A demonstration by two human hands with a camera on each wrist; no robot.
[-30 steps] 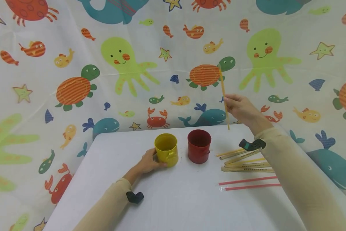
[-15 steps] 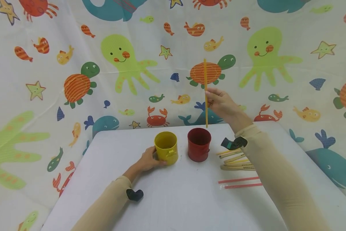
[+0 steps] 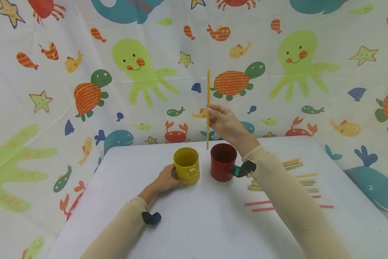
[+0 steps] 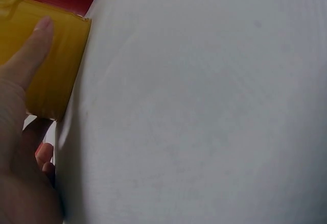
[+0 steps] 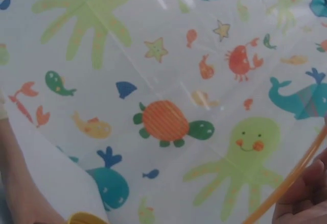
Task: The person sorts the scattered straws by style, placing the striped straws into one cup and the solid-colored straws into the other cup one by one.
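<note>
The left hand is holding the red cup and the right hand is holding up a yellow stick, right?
Not quite: the left hand holds the yellow cup, not the red cup, as the head view shows. The right hand does hold up a yellow stick.

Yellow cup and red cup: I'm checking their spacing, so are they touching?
Apart. The head view shows a plain strip of white table between the yellow cup and the red cup, from rims to bases.

Long, plain beige sleeves (image 3: 289,201) end in close-fitting cuffs (image 3: 256,154), with a small black device (image 3: 151,218) near each, the right one bearing a teal patch (image 3: 237,172).
</note>
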